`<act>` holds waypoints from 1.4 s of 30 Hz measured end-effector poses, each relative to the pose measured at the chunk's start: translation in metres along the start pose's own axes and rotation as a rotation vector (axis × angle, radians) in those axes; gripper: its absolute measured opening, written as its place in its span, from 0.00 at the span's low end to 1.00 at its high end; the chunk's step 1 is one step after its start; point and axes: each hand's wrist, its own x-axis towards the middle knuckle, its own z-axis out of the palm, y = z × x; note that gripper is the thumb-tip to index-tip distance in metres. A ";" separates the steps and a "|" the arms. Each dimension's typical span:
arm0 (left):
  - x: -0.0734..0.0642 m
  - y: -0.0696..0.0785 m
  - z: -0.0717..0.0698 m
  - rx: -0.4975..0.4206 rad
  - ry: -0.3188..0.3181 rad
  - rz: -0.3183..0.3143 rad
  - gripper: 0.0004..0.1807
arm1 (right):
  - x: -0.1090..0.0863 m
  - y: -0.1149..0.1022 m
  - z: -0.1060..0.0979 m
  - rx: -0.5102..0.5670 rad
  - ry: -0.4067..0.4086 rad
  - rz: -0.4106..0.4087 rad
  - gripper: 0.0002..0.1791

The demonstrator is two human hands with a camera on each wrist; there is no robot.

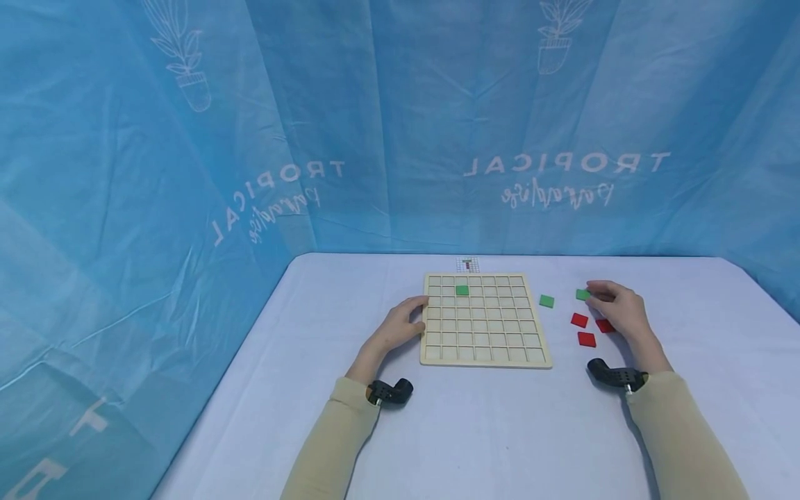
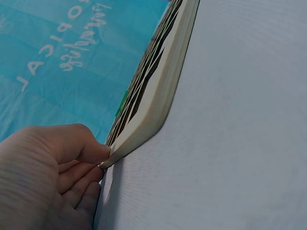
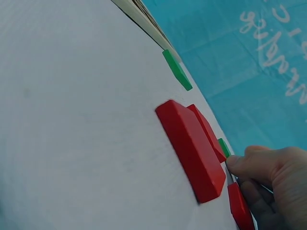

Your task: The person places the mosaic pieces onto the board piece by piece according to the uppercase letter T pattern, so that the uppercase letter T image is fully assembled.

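Note:
A square wooden grid board [image 1: 486, 367] lies on the table, with one green tile [image 1: 462, 290] in a cell of its upper part. At the board's left edge, my left hand [image 1: 400, 325] holds the rim with thumb and fingers, as the left wrist view shows close up. To the right of the board, my right hand [image 1: 621, 310] pinches a green tile [image 1: 582, 294] at its right end. Another green tile [image 1: 546, 301] lies between that one and the board. Near my right hand are red tiles [image 1: 579, 320], one partly under it.
A small printed pattern card [image 1: 467, 264] lies just beyond the board's far edge. The table wears a white cloth [image 1: 500, 430]. A blue printed curtain [image 1: 425, 125] hangs behind and to the left. Each wrist carries a black camera mount [image 1: 615, 376].

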 end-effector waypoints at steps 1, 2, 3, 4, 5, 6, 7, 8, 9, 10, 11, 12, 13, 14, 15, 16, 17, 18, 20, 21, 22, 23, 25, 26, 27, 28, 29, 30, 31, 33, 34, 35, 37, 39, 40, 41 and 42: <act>0.000 0.000 0.000 0.000 -0.001 0.000 0.32 | 0.000 0.000 0.000 -0.001 0.001 0.000 0.23; 0.000 0.000 0.000 0.001 -0.001 0.002 0.32 | 0.000 -0.001 0.000 0.005 0.002 0.004 0.23; 0.000 0.000 0.000 0.002 -0.001 0.002 0.32 | 0.000 -0.001 -0.001 0.012 0.004 0.009 0.24; 0.000 0.000 0.000 0.003 -0.002 0.005 0.32 | 0.001 -0.003 -0.002 0.028 0.005 0.020 0.24; 0.000 0.000 0.000 0.002 -0.001 0.007 0.32 | 0.001 -0.004 -0.003 0.046 0.005 0.033 0.26; 0.000 0.000 0.000 0.001 -0.001 0.010 0.32 | 0.001 -0.007 -0.004 0.069 0.004 0.046 0.26; 0.000 0.000 0.000 0.000 -0.001 0.012 0.32 | 0.002 -0.010 -0.006 0.101 0.003 0.058 0.28; 0.000 0.000 0.000 -0.002 0.001 0.014 0.32 | 0.003 -0.014 -0.008 0.127 0.003 0.063 0.29; 0.000 0.000 0.000 -0.003 0.002 0.014 0.32 | 0.004 -0.018 -0.010 0.149 0.001 0.060 0.30; 0.000 0.000 0.000 -0.003 0.004 0.013 0.32 | 0.007 -0.021 -0.011 0.157 0.002 0.061 0.31; 0.000 0.000 0.000 -0.003 0.004 0.013 0.33 | 0.010 -0.024 -0.012 0.153 0.007 0.052 0.32; 0.000 0.000 0.000 -0.001 0.004 0.014 0.33 | 0.014 -0.026 -0.012 0.160 0.014 0.044 0.33; 0.001 0.000 0.000 -0.002 0.002 0.015 0.33 | 0.020 -0.026 -0.012 0.153 0.023 0.026 0.34; 0.001 0.000 0.000 -0.001 0.000 0.018 0.33 | 0.025 -0.026 -0.012 0.158 0.021 0.007 0.35; 0.001 0.000 0.001 -0.003 -0.002 0.020 0.33 | 0.031 -0.026 -0.011 0.169 0.016 -0.008 0.35; 0.001 0.000 0.000 -0.003 -0.002 0.021 0.33 | 0.038 -0.024 -0.008 0.173 0.024 -0.020 0.36; 0.001 0.000 0.000 0.000 -0.002 0.021 0.33 | 0.044 -0.023 -0.005 0.199 0.021 -0.036 0.36; 0.001 0.000 0.000 0.002 -0.001 0.018 0.33 | 0.050 -0.023 -0.001 0.234 0.017 -0.042 0.35; 0.001 0.000 -0.001 0.007 0.005 0.010 0.34 | 0.059 -0.027 0.006 0.296 -0.009 -0.055 0.34; 0.001 0.000 -0.001 0.007 0.009 0.005 0.34 | 0.059 -0.033 0.008 0.317 -0.019 -0.059 0.34; 0.000 -0.001 -0.001 0.007 0.011 0.003 0.34 | 0.058 -0.040 0.011 0.326 -0.019 -0.054 0.33; 0.000 -0.001 -0.001 0.007 0.012 0.003 0.34 | 0.055 -0.051 0.012 0.346 -0.037 -0.064 0.33; 0.000 -0.001 -0.001 -0.003 0.011 0.008 0.34 | 0.045 -0.075 0.011 0.370 -0.068 -0.089 0.31; 0.000 -0.001 -0.001 -0.007 0.011 0.011 0.34 | 0.037 -0.089 0.011 0.378 -0.077 -0.095 0.31; 0.001 -0.001 0.000 -0.010 0.009 0.013 0.34 | 0.033 -0.099 0.012 0.390 -0.096 -0.117 0.30; 0.001 -0.001 0.000 -0.011 0.008 0.012 0.34 | 0.031 -0.106 0.014 0.390 -0.106 -0.135 0.29; 0.001 -0.001 0.000 -0.010 0.008 0.009 0.34 | 0.029 -0.114 0.016 0.402 -0.126 -0.158 0.28; 0.001 -0.001 0.000 -0.011 0.009 0.005 0.34 | 0.028 -0.121 0.020 0.411 -0.138 -0.159 0.27; 0.001 -0.001 0.001 -0.009 0.008 0.001 0.34 | 0.027 -0.125 0.024 0.417 -0.152 -0.165 0.27; 0.000 0.000 0.001 -0.008 0.005 -0.005 0.34 | 0.026 -0.133 0.033 0.427 -0.170 -0.173 0.27; 0.000 0.000 0.001 -0.008 0.005 -0.009 0.34 | 0.026 -0.136 0.037 0.429 -0.176 -0.178 0.26; -0.001 0.000 0.001 -0.008 0.005 -0.010 0.34 | 0.025 -0.139 0.042 0.433 -0.177 -0.182 0.26; -0.001 0.001 0.001 -0.003 0.004 -0.009 0.34 | 0.025 -0.143 0.051 0.445 -0.182 -0.196 0.25; -0.001 0.001 0.000 0.001 0.007 -0.003 0.34 | 0.025 -0.147 0.060 0.443 -0.174 -0.210 0.24; -0.001 0.001 0.000 0.001 0.009 0.000 0.34 | 0.026 -0.148 0.064 0.440 -0.172 -0.218 0.24; -0.001 0.001 0.000 0.005 0.010 0.003 0.34 | 0.026 -0.149 0.068 0.442 -0.173 -0.221 0.24; -0.001 0.001 -0.001 0.007 0.010 0.005 0.34 | 0.027 -0.151 0.071 0.447 -0.175 -0.220 0.23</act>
